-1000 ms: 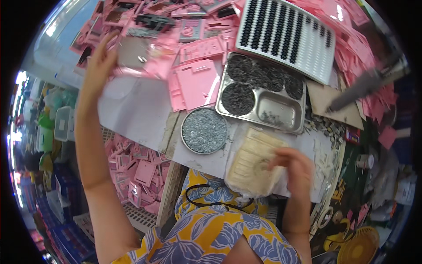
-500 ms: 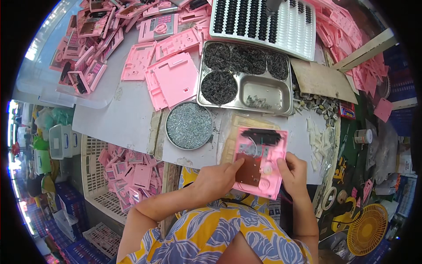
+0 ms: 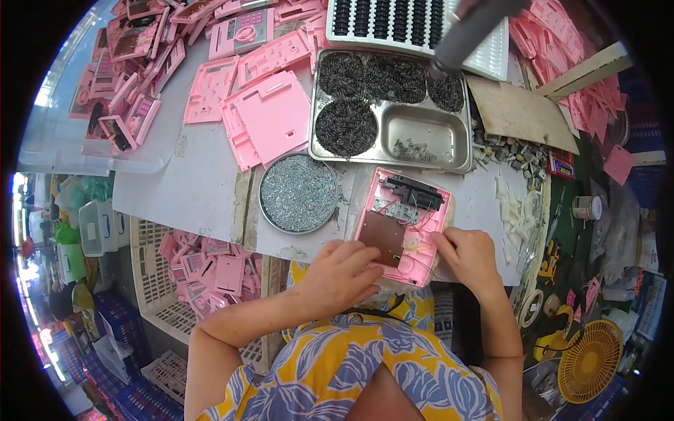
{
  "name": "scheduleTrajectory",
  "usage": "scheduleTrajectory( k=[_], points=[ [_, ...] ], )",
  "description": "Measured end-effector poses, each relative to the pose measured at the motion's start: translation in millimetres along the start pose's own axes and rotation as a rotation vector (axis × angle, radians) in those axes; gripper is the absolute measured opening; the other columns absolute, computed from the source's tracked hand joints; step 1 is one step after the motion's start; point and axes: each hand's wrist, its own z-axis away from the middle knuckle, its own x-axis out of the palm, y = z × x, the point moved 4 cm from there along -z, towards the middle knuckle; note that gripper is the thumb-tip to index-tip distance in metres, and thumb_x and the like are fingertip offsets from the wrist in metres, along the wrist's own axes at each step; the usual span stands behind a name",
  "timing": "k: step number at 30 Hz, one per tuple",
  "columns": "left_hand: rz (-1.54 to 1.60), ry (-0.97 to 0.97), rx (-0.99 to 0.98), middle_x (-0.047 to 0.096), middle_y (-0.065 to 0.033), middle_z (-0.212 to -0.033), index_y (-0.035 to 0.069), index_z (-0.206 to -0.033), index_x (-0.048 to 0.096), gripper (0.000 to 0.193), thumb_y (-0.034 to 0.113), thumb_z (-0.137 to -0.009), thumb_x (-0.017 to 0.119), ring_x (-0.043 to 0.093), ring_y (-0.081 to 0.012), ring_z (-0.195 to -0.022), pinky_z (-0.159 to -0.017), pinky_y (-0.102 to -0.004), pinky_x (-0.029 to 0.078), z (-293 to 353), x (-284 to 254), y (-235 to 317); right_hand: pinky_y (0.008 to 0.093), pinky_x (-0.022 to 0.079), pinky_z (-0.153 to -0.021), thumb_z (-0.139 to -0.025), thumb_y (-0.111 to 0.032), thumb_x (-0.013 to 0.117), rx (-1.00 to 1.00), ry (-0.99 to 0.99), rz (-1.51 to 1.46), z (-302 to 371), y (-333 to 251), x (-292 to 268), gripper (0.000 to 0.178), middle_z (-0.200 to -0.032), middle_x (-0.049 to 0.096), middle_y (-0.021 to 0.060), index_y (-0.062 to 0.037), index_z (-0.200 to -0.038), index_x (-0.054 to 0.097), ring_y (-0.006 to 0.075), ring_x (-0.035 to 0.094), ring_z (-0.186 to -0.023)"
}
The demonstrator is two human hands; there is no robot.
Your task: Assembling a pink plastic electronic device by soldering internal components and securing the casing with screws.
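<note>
An open pink plastic casing (image 3: pixel 421 268) lies tilted on a pad at the table's near edge, its inside facing up. Inside it are a brown circuit board (image 3: pixel 381 235), a long black part (image 3: pixel 413 193) across the far end, and thin red and pale wires. My left hand (image 3: pixel 338 275) grips the casing's near left corner, fingers over the edge by the board. On the right side, my right hand (image 3: pixel 470 258) holds the rim with its thumb near the inner edge; its other fingers are partly hidden.
Beyond the casing stand a round dish (image 3: pixel 262 200) of small silver screws and a divided steel tray (image 3: pixel 430 130) with black springs. A dark rod-shaped tool (image 3: pixel 477 35) hangs above. Pink casing parts (image 3: pixel 270 119) lie far left; a cream basket (image 3: pixel 144 261) stands below left.
The casing has moved away from my body and down onto the pad, both hands going with it. My left fingers have slid off the board to the corner. The hanging tool shows more.
</note>
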Motion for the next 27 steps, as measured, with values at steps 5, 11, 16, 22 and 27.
scheduleTrajectory(
  k=[5, 11, 16, 22, 27],
  points=[
    [0.01, -0.011, 0.04, 0.06, -0.005, -0.11, 0.015, -0.105, 0.071, 0.026, 0.023, -0.081, 0.078, 0.058, -0.0255, -0.099, -0.085, -0.0431, 0.043, 7, 16, -13, 0.0442, 0.051, -0.057, -0.081, -0.047, 0.078, 0.144, -0.1, -0.176, 35, -37, -3, 0.06, -0.069, 0.068, 0.0137, -0.0068, -0.121, 0.058, 0.0328, 0.069, -0.064],
    [-0.01, 0.044, 0.025, 0.059, -0.0013, -0.094, 0.014, -0.097, 0.072, 0.018, 0.021, -0.081, 0.078, 0.057, -0.0218, -0.089, -0.079, -0.0388, 0.041, 4, 20, -9, 0.0446, 0.052, -0.059, -0.076, -0.045, 0.082, 0.031, -0.067, 0.058, 34, -45, 6, 0.073, -0.076, 0.07, 0.0141, -0.0092, -0.132, 0.051, 0.0346, 0.07, -0.069],
    [0.001, 0.026, -0.043, 0.058, -0.0013, -0.087, 0.014, -0.091, 0.07, 0.013, 0.02, -0.082, 0.078, 0.058, -0.0215, -0.082, -0.074, -0.0382, 0.041, 4, 20, -5, 0.0451, 0.05, -0.058, -0.084, -0.033, 0.075, 0.033, -0.129, -0.096, 31, -30, 6, 0.062, -0.072, 0.068, 0.0122, -0.0089, -0.135, 0.05, 0.0353, 0.067, -0.064],
    [0.161, -0.11, -0.075, 0.06, -0.0057, -0.081, 0.01, -0.091, 0.069, 0.015, 0.019, -0.082, 0.078, 0.063, -0.027, -0.077, -0.066, -0.0417, 0.045, -12, 7, -15, 0.0394, 0.048, -0.056, -0.091, -0.019, 0.067, 0.224, -0.174, -0.377, 53, -26, 1, 0.05, -0.065, 0.065, 0.0132, -0.009, -0.137, 0.05, 0.0341, 0.064, -0.058],
    [0.237, -0.074, -0.139, 0.063, -0.0069, -0.088, 0.008, -0.104, 0.067, 0.025, 0.017, -0.082, 0.077, 0.064, -0.0291, -0.082, -0.069, -0.0433, 0.05, -31, 11, -7, 0.0333, 0.047, -0.056, -0.091, -0.012, 0.066, 0.208, -0.247, -0.618, 67, -38, -8, 0.048, -0.062, 0.061, 0.0093, -0.012, -0.137, 0.053, 0.0236, 0.062, -0.054]
  ],
)
